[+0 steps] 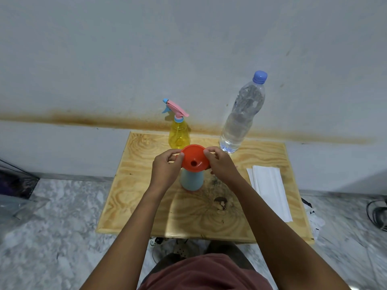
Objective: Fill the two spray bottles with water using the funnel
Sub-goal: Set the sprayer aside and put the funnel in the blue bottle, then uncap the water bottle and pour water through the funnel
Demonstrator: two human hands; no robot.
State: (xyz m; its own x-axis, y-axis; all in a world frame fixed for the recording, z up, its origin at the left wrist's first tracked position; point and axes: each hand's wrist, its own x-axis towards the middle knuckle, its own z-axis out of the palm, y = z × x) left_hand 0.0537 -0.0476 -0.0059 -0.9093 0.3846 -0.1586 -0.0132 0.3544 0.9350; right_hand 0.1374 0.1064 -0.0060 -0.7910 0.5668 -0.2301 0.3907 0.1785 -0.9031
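An orange funnel (pixel 193 158) sits in the mouth of a light blue spray bottle (pixel 192 180) that stands upright, without its spray head, in the middle of the wooden table (pixel 146 206). My left hand (pixel 166 168) pinches the funnel's left rim. My right hand (pixel 222 164) pinches its right rim. Behind them stands a yellow spray bottle (pixel 179 132) with a pink and blue trigger head. A tall clear water bottle (pixel 240 116) with a blue cap on stands at the back right, partly filled.
Folded white paper towels (pixel 270 189) lie on the table's right side. A dark stain (pixel 221 203) marks the wood in front of the blue bottle. A grey wall runs close behind the table. Cables (pixel 377 214) lie on the marble floor at right.
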